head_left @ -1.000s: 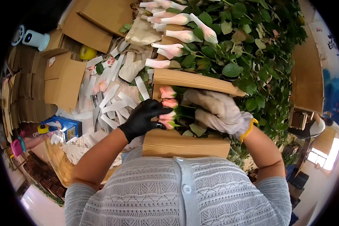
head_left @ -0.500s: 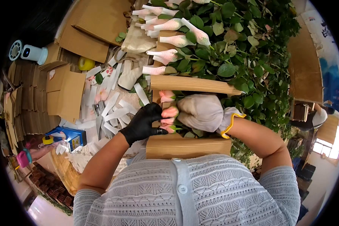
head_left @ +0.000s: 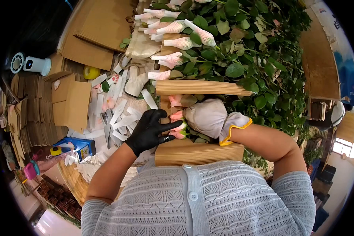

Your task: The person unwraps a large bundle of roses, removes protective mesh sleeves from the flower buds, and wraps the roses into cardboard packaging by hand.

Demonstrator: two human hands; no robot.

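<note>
In a black glove, my left hand (head_left: 147, 131) is open, with its index finger stretched out against several pink roses (head_left: 177, 115) and its thumb apart. The rose heads lie in a column between two corrugated cardboard pieces, an upper one (head_left: 202, 87) and a lower one (head_left: 198, 153). My right hand (head_left: 206, 118), in a pale grey glove with a yellow hem, is curled over the roses just behind their heads. Its fingertips and the stems under it are hidden.
Roses in white foam net sleeves (head_left: 181, 42) lie above, with dense green leaves (head_left: 255, 55) to their right. Loose white sleeves (head_left: 124, 120) and scissors (head_left: 107, 131) are scattered at left. Beyond are stacked cardboard (head_left: 39, 106), yellow tape (head_left: 91, 72) and a blue box (head_left: 80, 148).
My left index finger has straightened out over the roses from a more bent grip. My right hand has turned slightly and its cuff has dropped lower. The view has shifted a little.
</note>
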